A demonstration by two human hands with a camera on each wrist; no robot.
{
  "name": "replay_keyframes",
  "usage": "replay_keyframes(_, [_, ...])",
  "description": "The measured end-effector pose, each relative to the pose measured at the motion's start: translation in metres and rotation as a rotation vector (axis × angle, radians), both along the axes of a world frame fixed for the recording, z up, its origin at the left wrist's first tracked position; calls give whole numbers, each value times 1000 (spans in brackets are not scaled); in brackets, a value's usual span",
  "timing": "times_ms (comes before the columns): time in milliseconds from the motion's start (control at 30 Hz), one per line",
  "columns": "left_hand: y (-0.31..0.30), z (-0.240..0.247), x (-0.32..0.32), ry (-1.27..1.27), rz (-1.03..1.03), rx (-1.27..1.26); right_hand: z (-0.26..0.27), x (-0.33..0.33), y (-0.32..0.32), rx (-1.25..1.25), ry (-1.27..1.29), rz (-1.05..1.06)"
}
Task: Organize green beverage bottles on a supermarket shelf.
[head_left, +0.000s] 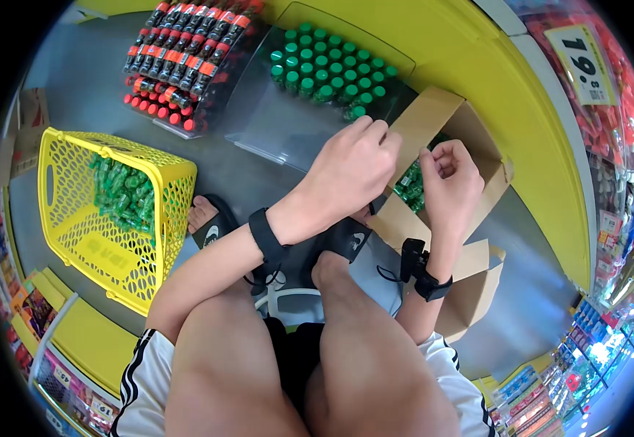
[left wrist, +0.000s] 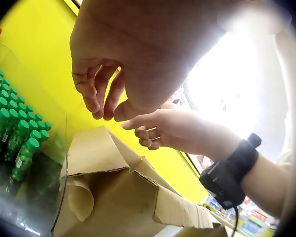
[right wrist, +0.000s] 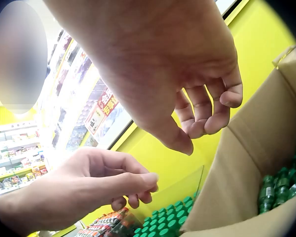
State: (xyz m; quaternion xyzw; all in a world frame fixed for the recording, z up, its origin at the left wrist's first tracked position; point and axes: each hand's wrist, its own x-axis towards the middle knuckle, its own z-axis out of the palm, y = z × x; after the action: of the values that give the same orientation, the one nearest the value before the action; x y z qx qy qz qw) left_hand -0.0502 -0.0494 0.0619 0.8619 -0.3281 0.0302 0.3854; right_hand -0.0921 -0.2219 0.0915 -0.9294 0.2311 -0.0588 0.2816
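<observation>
Above the open cardboard box (head_left: 488, 135), my left hand (head_left: 353, 164) hovers with its fingers bent and nothing visible in them. My right hand (head_left: 454, 182) is beside it over the box, fingers loosely curled. In the left wrist view, the left hand (left wrist: 123, 54) and right hand (left wrist: 182, 131) are close, fingertips facing. The right wrist view has the right hand (right wrist: 163, 64) above the left hand (right wrist: 84, 180), whose thumb lies near its index finger. Small green-capped bottles (right wrist: 281, 190) lie inside the box; neither hand touches them.
A clear bin (head_left: 259, 124) holds rows of green-capped bottles (head_left: 324, 73). Behind it to the left stands a rack of red-capped dark bottles (head_left: 179, 54). A yellow basket (head_left: 175, 171) with green bottles (head_left: 124, 193) is at the left. Yellow shelving (head_left: 543, 167) borders the right.
</observation>
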Motion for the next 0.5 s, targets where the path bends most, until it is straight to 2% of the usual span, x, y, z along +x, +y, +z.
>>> replay_keyframes(233, [-42,2,-8,-49,-127,6,-6,-9,-40,-15,74,-57])
replay_keyframes(367, [-69,-3,-11,-30,-211,93,-19,-19,-66,-60,154,-39])
replay_keyframes(500, [-97,-11,-12,13,-301,173,-28,-23,-89,-3,288,-21])
